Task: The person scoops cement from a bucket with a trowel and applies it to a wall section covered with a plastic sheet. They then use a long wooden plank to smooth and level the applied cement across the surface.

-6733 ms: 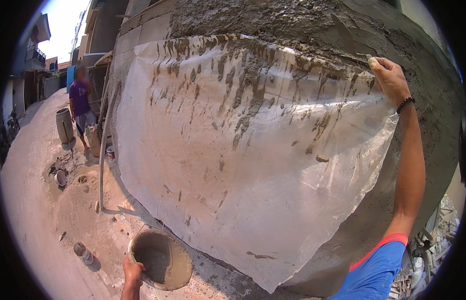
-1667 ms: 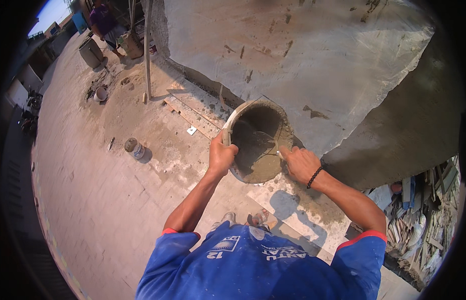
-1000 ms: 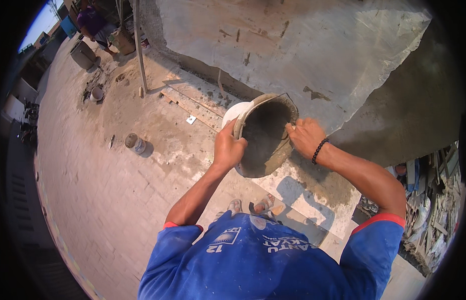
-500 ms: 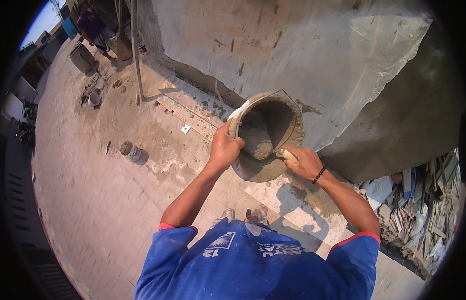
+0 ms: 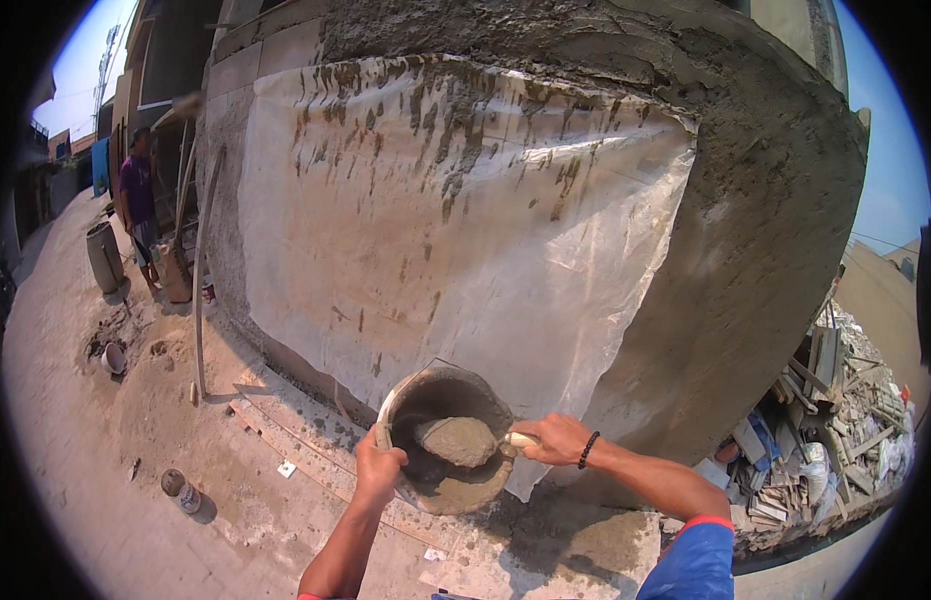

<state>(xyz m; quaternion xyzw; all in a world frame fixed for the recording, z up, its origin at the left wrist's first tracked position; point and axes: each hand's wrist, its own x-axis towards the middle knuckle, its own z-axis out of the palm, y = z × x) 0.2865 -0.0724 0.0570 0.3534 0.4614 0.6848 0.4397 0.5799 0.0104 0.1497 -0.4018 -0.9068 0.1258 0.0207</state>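
Observation:
A mortar-caked bucket (image 5: pixel 448 388) is held in front of me, its mouth tilted toward me. My left hand (image 5: pixel 379 468) is closed on its left rim. In my right hand (image 5: pixel 554 440) is the pale handle of a trowel (image 5: pixel 520 440). The trowel's blade lies inside the bucket, hidden under a rounded heap of wet grey mortar (image 5: pixel 460 441). More mortar coats the bucket's inner wall and lies in the bottom. Just beyond the bucket hangs a clear plastic sheet (image 5: pixel 466 270), splashed with mortar along its upper part.
Wet grey render (image 5: pixel 736 290) covers the wall around the sheet. Rubble and broken boards (image 5: pixel 826 430) lie at right. Left are a leaning pole (image 5: pixel 201 270), a small container (image 5: pixel 181 490), a tipped pail (image 5: pixel 114 358), a drum (image 5: pixel 104 258) and a standing person (image 5: pixel 139 200).
My view has tipped up, showing more of the wall. Mortar now sits heaped on the trowel, raised within the bucket. Both hands keep their grips.

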